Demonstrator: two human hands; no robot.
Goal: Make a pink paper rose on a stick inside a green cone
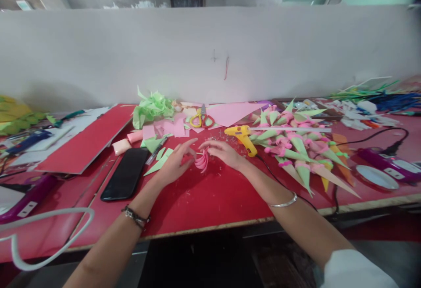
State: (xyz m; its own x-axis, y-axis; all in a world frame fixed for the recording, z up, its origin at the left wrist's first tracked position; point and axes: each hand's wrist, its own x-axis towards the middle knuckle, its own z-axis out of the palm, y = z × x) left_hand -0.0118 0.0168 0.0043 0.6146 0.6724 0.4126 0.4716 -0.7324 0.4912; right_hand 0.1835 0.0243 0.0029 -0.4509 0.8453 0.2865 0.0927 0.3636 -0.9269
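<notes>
A small pink fan of folded strips point(201, 162), probably paper, hangs over the red tabletop in front of me. My right hand point(226, 154) has its fingertips pinched on the top of this piece. Just left of it, my left hand point(177, 161) is held with thumb and fingers apart, and nothing shows between them. A short pale bit sticks out from the pink piece toward the left fingers; whether they touch it I cannot make out. Beyond the right hand lies a yellow glue gun point(242, 139) with a clear stick in its back.
Scissors point(201, 119) lie behind my hands, among pink paper squares point(179, 123) and crumpled green paper point(154, 107). A phone point(125, 174) and a cutter knife point(156, 150) are at left. Green and pink paper cones point(297, 143) are piled at right, near a white dish point(377, 177).
</notes>
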